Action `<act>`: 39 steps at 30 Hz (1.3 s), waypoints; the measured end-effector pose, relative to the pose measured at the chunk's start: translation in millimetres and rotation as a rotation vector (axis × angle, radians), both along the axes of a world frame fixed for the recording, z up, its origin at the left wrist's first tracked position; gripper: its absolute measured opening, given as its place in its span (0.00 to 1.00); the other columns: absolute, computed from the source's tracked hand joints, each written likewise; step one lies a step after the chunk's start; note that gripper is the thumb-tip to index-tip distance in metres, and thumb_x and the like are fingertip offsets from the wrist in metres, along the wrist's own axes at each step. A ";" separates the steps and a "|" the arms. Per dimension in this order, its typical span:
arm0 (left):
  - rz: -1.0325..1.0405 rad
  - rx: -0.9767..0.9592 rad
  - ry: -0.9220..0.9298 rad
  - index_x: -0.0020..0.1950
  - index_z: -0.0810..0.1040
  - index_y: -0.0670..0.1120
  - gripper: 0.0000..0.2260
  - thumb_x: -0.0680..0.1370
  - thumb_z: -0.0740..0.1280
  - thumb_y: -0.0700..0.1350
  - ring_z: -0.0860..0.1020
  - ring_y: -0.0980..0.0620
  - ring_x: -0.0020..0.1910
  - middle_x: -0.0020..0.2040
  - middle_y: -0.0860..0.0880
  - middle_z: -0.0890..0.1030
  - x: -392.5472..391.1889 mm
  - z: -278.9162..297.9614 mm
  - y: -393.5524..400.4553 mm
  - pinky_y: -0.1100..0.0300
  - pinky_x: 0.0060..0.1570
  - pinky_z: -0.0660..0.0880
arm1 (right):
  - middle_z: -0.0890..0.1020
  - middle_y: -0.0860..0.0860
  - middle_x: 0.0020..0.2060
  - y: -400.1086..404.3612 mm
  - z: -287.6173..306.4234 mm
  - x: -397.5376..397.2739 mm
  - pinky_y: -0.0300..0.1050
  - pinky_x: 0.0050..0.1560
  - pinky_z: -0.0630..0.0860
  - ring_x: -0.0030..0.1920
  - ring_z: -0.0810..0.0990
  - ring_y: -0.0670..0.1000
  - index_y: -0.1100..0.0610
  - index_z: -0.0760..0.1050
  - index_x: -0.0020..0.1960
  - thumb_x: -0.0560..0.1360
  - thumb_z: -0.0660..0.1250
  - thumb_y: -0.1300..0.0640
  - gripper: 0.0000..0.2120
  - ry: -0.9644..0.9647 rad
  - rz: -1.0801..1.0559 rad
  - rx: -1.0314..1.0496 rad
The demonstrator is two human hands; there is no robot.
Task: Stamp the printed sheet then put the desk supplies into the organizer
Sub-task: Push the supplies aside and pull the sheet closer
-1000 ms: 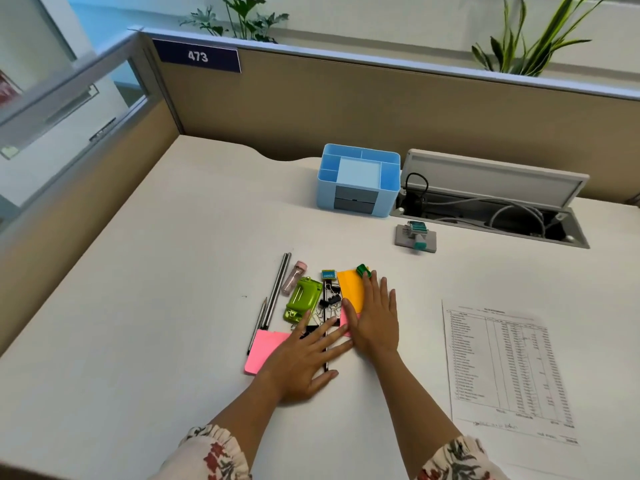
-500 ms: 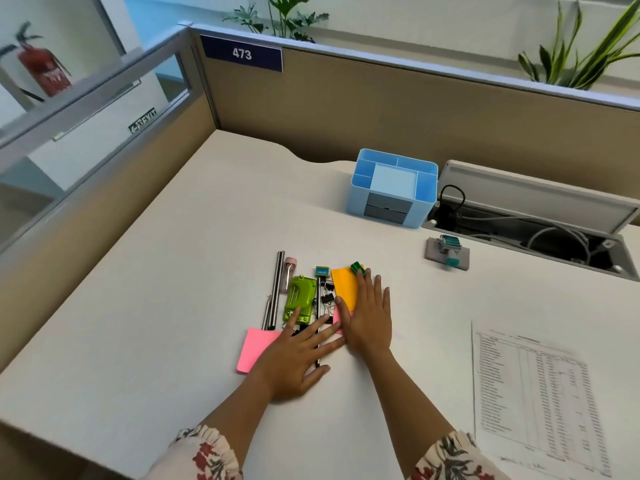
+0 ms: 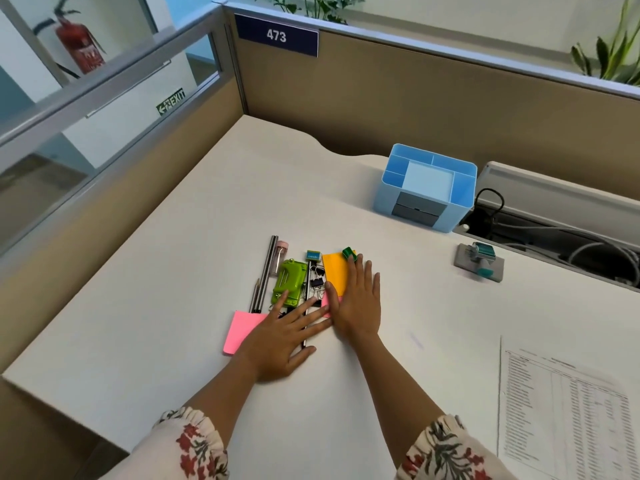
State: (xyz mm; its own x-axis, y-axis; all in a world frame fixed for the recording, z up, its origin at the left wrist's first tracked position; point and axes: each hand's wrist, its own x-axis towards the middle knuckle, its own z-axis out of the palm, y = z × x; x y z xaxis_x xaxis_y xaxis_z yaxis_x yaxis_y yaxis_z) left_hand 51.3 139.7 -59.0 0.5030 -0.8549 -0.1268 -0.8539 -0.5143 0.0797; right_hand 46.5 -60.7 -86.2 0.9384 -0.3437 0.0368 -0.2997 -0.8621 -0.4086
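Both my hands lie flat on a cluster of desk supplies at the middle of the white desk. My left hand (image 3: 280,336) rests over a pink sticky pad (image 3: 239,329) and touches a green stapler (image 3: 289,281). My right hand (image 3: 355,303) covers the lower part of an orange sticky pad (image 3: 335,270), near a small green clip (image 3: 348,253). Black binder clips (image 3: 317,277), pens (image 3: 266,271) and a pink tube (image 3: 281,249) lie among them. The blue organizer (image 3: 427,187) stands at the back. A grey stamp (image 3: 479,261) sits to the right. The printed sheet (image 3: 568,407) lies at the lower right.
An open cable tray (image 3: 561,230) with cords is sunk into the desk behind the stamp. Beige partition walls (image 3: 398,98) enclose the desk at the back and left. The desk's front-left corner drops off at the lower left.
The camera has swung left, so the sheet, stamp and organizer sit further right in view. Both hands stay flat on the supplies.
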 end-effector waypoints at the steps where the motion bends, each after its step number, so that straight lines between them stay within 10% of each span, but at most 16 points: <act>1: 0.005 0.002 -0.002 0.80 0.46 0.57 0.26 0.83 0.49 0.58 0.42 0.54 0.79 0.80 0.57 0.46 2.7 0.1 3.4 0.37 0.75 0.43 | 0.49 0.49 0.80 3.8 0.4 3.5 0.53 0.78 0.44 0.79 0.44 0.51 0.52 0.46 0.80 0.80 0.46 0.34 0.35 -0.001 0.006 0.005; 27: 0.163 0.022 -0.018 0.80 0.43 0.57 0.30 0.81 0.49 0.63 0.42 0.53 0.79 0.81 0.56 0.45 34.9 6.9 60.4 0.36 0.74 0.45 | 0.42 0.55 0.79 53.1 5.8 74.0 0.55 0.77 0.36 0.79 0.39 0.56 0.57 0.39 0.80 0.74 0.43 0.28 0.46 0.093 0.304 0.048; 39: 0.159 -0.009 -0.027 0.80 0.45 0.57 0.29 0.81 0.50 0.63 0.44 0.53 0.80 0.81 0.57 0.46 33.7 4.1 60.3 0.36 0.75 0.43 | 0.49 0.53 0.80 39.2 15.5 54.1 0.49 0.76 0.41 0.79 0.48 0.54 0.57 0.41 0.80 0.73 0.64 0.35 0.50 0.028 0.277 0.346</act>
